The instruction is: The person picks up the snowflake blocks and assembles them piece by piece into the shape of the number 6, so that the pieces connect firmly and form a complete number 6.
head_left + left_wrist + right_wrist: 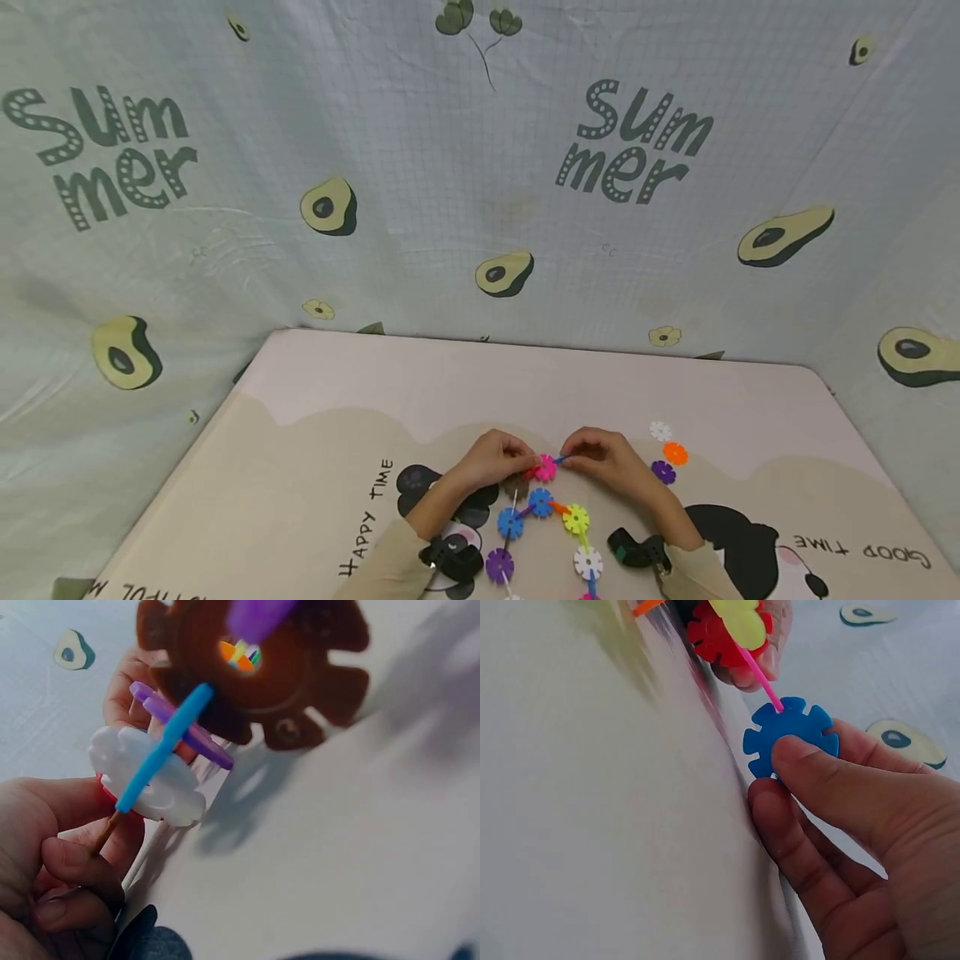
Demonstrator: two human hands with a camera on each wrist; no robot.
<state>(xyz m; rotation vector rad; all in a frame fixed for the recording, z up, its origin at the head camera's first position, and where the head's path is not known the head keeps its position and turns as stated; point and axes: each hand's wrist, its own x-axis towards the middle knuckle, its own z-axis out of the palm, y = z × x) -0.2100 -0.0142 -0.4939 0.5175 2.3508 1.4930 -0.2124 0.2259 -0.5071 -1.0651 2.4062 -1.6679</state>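
Note:
Notched plastic snowflake discs are slotted together into a chain. My left hand (487,458) pinches the chain beside a pink disc (546,467); a red disc (718,636) shows against its fingers in the right wrist view. Between thumb and fingers, my right hand (609,460) pinches a blue disc (802,739), into which the pink disc is slotted edge-on. Close to the left wrist camera are a brown disc (292,697), a light blue disc (166,746) and a white disc (176,787). Fingers hide part of the joints.
More of the chain curves toward me, with a yellow disc (577,519), a white disc (588,562) and a purple disc (499,566). Right of my hands lie a loose white disc (660,431), an orange disc (676,453) and a purple disc (663,472). A printed curtain (420,167) hangs behind the table.

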